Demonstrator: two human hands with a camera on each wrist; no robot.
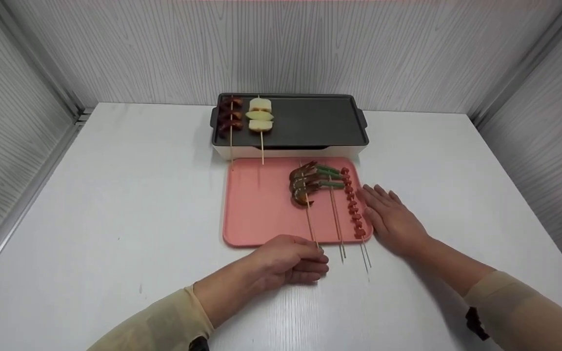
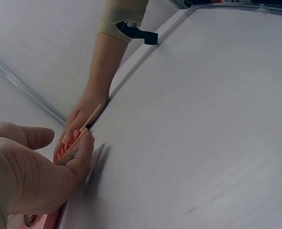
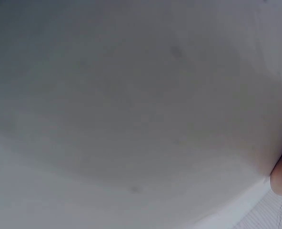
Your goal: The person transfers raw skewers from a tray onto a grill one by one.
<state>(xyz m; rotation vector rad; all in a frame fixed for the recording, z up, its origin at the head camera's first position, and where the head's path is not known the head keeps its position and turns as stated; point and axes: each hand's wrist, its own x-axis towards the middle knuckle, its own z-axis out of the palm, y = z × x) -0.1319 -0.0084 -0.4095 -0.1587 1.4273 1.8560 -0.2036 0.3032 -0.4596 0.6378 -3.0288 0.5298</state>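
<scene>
The left hand (image 1: 288,261) is curled on the white table (image 1: 115,204) at 6 o'clock of the pink tray (image 1: 256,209). The bare end of the shrimp skewer (image 1: 305,187) is pinched between its thumb and fingertips — the stick is seen from the left wrist view running out past the forefinger (image 2: 81,152). The shrimp end lies on the tray, toward 1 o'clock from that hand.

The right hand (image 1: 388,217) is laid flat on the table, fingers straight and together, nothing held; it is pressed at the tray's 3 o'clock edge. Just beside its fingertips lies the red sausage skewer (image 1: 354,204). Between that and the shrimp skewer the green bean skewer (image 1: 331,178) is placed; the three sticks overhang the tray's near edge.

At 12 o'clock of the tray a black griddle (image 1: 320,122) is set, touching the tray's far edge or nearly so. On its left part two skewers are laid — a dark meat skewer (image 1: 230,117) and a pale sliced skewer (image 1: 260,116) — sticks pointing toward 6 o'clock.

The right wrist view is blurred: only table surface is made out.
</scene>
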